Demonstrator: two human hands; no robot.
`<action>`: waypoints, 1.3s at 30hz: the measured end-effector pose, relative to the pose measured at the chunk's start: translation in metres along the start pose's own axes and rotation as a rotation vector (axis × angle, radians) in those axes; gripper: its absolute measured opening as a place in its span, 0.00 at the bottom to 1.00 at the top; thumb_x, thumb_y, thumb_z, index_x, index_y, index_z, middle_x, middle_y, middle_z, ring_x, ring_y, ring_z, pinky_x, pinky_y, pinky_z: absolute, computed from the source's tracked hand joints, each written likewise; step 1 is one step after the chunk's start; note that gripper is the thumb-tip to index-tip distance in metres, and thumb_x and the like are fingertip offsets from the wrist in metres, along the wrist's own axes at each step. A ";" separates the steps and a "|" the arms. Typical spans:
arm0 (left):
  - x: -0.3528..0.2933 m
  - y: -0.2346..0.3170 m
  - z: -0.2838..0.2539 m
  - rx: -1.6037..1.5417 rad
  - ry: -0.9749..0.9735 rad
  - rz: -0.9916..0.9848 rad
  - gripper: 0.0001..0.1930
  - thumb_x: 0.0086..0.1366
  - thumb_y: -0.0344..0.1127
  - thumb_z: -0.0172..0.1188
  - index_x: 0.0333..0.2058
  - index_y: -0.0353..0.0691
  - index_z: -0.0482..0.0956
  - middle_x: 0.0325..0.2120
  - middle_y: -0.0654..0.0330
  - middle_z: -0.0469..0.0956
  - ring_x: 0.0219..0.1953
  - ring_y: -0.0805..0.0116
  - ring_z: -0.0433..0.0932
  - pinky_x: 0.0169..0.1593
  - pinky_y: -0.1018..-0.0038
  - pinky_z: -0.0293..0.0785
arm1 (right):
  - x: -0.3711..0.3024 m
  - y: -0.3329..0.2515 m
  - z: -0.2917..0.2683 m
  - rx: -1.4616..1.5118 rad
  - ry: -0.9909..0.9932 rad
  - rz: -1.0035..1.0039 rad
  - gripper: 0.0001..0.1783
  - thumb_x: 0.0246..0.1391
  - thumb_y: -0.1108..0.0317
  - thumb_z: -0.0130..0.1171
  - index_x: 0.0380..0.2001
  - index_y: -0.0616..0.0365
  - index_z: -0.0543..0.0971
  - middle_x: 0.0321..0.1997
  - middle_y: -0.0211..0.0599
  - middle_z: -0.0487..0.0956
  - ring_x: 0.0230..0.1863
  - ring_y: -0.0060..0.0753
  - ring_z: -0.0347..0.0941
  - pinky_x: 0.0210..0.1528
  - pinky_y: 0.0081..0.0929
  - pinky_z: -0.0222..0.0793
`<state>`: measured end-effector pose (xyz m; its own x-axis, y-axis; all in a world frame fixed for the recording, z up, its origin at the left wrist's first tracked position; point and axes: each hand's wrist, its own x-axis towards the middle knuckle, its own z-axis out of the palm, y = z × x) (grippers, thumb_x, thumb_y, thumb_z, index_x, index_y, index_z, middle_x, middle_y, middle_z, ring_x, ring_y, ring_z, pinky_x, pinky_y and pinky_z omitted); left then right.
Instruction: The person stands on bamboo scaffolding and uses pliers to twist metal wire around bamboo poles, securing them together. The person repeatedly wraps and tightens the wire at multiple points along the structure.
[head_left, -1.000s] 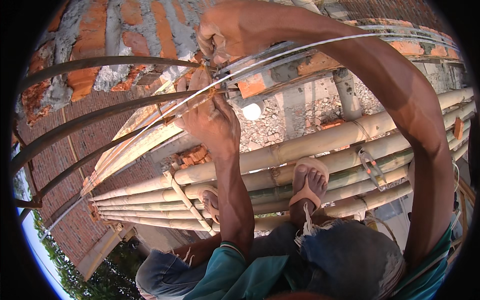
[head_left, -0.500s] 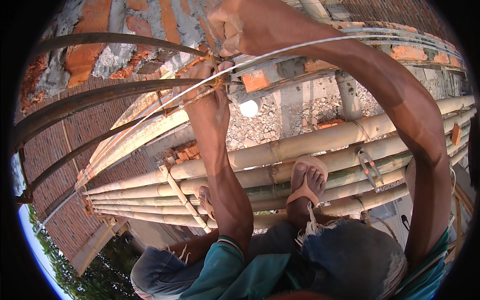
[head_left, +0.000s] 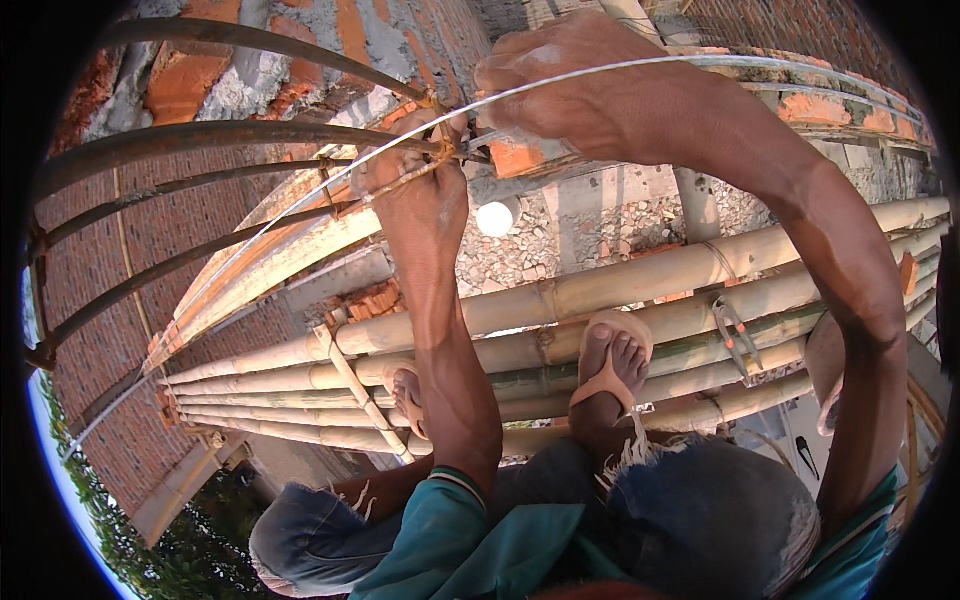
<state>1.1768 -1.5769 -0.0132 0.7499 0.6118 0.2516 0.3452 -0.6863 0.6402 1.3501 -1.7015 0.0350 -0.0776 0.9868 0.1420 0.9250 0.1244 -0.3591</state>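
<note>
My left hand point(head_left: 418, 170) is closed around the ends of brown steel rebar point(head_left: 270, 133), beside a crossing bound with rusty tie wire point(head_left: 442, 148). Its fingertips are partly hidden behind the bars. Just right of that crossing, my right hand point(head_left: 550, 85) is held with curled fingers, its back toward me. Whatever it grips, if anything, cannot be made out. A taut white string point(head_left: 385, 150) runs across the view, passing in front of the rebar and my right hand.
My sandalled feet rest on lashed bamboo poles point(head_left: 500, 312). Pincers point(head_left: 737, 338) with orange on the handles lie on the poles to the right. A rough brick-and-mortar wall point(head_left: 190, 65) rises at the upper left. Rubble point(head_left: 505, 262) covers the ground far below.
My right hand has moved right and slightly down, away from the left hand. The rebar sits a little higher in view, and another lower bar shows. My left hand stays at the crossing.
</note>
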 end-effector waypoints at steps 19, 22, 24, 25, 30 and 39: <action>0.003 -0.002 0.005 -0.040 0.055 0.049 0.20 0.69 0.49 0.65 0.33 0.34 0.85 0.23 0.56 0.77 0.28 0.66 0.72 0.37 0.65 0.69 | 0.053 0.059 0.008 0.673 0.146 0.007 0.12 0.56 0.66 0.63 0.39 0.64 0.85 0.37 0.48 0.85 0.37 0.44 0.81 0.44 0.36 0.76; 0.003 -0.001 0.004 0.001 0.053 0.027 0.20 0.70 0.49 0.65 0.33 0.34 0.85 0.22 0.57 0.75 0.28 0.67 0.70 0.36 0.66 0.68 | 0.079 0.061 0.015 0.494 -0.035 -0.031 0.11 0.53 0.68 0.63 0.37 0.62 0.86 0.35 0.47 0.85 0.36 0.44 0.81 0.40 0.38 0.76; 0.002 0.000 0.003 0.052 -0.008 -0.028 0.17 0.70 0.46 0.64 0.32 0.35 0.84 0.27 0.53 0.80 0.33 0.56 0.76 0.42 0.61 0.71 | 0.080 0.065 0.012 0.211 -0.161 -0.063 0.11 0.53 0.68 0.63 0.37 0.62 0.86 0.34 0.46 0.85 0.35 0.44 0.80 0.38 0.39 0.75; 0.002 0.001 0.003 0.078 -0.038 -0.056 0.16 0.70 0.44 0.63 0.32 0.36 0.84 0.29 0.51 0.82 0.36 0.50 0.79 0.45 0.59 0.72 | 0.078 0.066 0.009 0.069 -0.224 -0.078 0.11 0.52 0.69 0.63 0.37 0.61 0.86 0.33 0.46 0.85 0.35 0.44 0.80 0.38 0.39 0.75; 0.000 0.001 0.003 0.058 0.001 -0.009 0.16 0.70 0.44 0.63 0.32 0.35 0.84 0.27 0.49 0.81 0.35 0.50 0.78 0.43 0.57 0.71 | 0.023 0.068 -0.019 0.237 -0.299 -0.030 0.10 0.51 0.72 0.61 0.36 0.58 0.87 0.32 0.43 0.84 0.36 0.47 0.80 0.38 0.42 0.75; 0.004 -0.007 0.003 0.067 0.035 0.140 0.16 0.71 0.43 0.62 0.32 0.35 0.83 0.21 0.51 0.77 0.24 0.54 0.71 0.36 0.59 0.67 | -0.079 0.020 -0.008 -0.334 0.353 0.191 0.21 0.58 0.68 0.63 0.55 0.52 0.82 0.56 0.47 0.80 0.61 0.43 0.75 0.62 0.49 0.70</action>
<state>1.1790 -1.5705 -0.0185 0.7736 0.5209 0.3608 0.2763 -0.7897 0.5478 1.3773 -1.7774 0.0238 0.1811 0.8865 0.4257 0.9831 -0.1514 -0.1030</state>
